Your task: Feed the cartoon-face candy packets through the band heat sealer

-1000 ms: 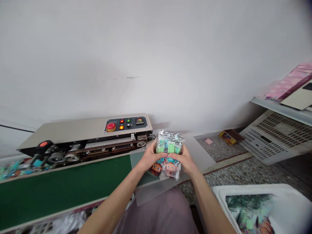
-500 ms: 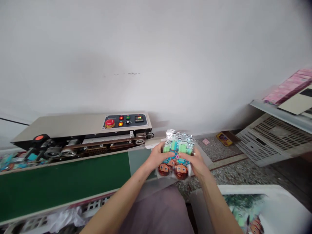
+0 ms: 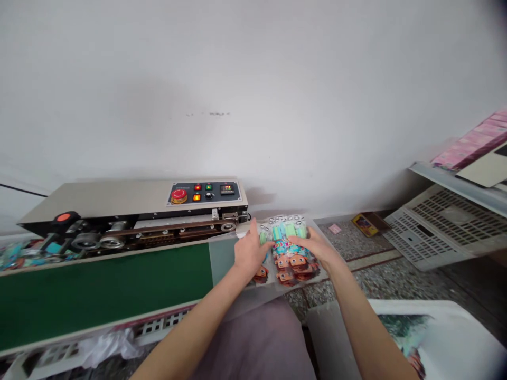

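Note:
A stack of small clear packets (image 3: 293,248) printed with cartoon faces and green pieces lies on the grey feed plate (image 3: 222,258) at the right end of the sealing machine (image 3: 130,211). My left hand (image 3: 249,250) rests flat on the left packets, its fingers stretched toward the machine's sealing slot. My right hand (image 3: 312,245) lies on top of the right side of the stack, fingers curled loosely over it.
The green conveyor belt (image 3: 103,290) runs off to the left below the control panel (image 3: 204,192) with its red button. A white tub (image 3: 420,338) with more packets stands at lower right. A white crate (image 3: 443,224) and a shelf with pink boxes (image 3: 471,145) are at right.
The stack was held upright in both hands above the plate; now it has been lowered and laid flat on the plate, with the packets fanned out under my hands.

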Tool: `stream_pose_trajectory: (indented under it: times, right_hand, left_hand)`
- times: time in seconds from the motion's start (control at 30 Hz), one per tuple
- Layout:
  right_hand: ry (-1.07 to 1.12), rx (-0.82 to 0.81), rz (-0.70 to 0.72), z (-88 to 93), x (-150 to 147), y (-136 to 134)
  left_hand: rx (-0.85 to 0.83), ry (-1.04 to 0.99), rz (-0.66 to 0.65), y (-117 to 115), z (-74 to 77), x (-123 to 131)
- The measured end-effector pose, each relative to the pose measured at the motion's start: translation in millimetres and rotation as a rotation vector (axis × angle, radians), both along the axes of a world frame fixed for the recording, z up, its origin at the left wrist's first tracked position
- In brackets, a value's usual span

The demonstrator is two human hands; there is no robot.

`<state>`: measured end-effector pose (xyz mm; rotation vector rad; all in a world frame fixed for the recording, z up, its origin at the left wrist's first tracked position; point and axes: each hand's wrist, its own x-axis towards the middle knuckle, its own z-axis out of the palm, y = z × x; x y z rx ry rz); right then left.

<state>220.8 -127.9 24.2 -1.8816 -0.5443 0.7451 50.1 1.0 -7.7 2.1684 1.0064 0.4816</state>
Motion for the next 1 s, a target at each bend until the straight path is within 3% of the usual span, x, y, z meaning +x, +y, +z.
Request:
stream_pose_trajectory:
  times: [0.17, 0.27, 0.37, 0.43, 0.53, 0.7, 1.0]
  right_hand:
    - [-0.368, -0.169, 0.096, -1.8, -1.6, 0.7]
    - [-0.631, -0.37, 0.12, 0.7, -5.5, -1.2]
    - [-0.843, -0.548, 0.159, 6.1, -13.4, 0.8]
    - [-0.953, -0.64, 0.174, 10.9, -20.6, 4.6]
    - [-1.075, -0.735, 0.182, 16.3, -33.2, 12.2]
    - [-1.223, -0.764, 0.245, 13.1, -57.1, 25.9]
    - [-1.229, -0.708, 0.299, -5.5, -84.0, 55.3]
  left_hand:
    - [0.288, 0.101, -0.064, -3.4, 5.8, -28.0]
    - [0.459, 0.158, -0.236, -11.0, 0.2, -52.5]
    - [0.503, 0.169, -0.459, -17.7, -12.9, -70.4]
    - [0.498, 0.165, -0.514, -16.8, -20.4, -75.8]
    - [0.482, 0.155, -0.493, -7.4, -25.1, -77.4]
    - [0.473, 0.181, -0.481, 5.4, -24.3, -81.2]
    - [0.544, 0.222, -0.385, 11.7, -29.8, -107.5]
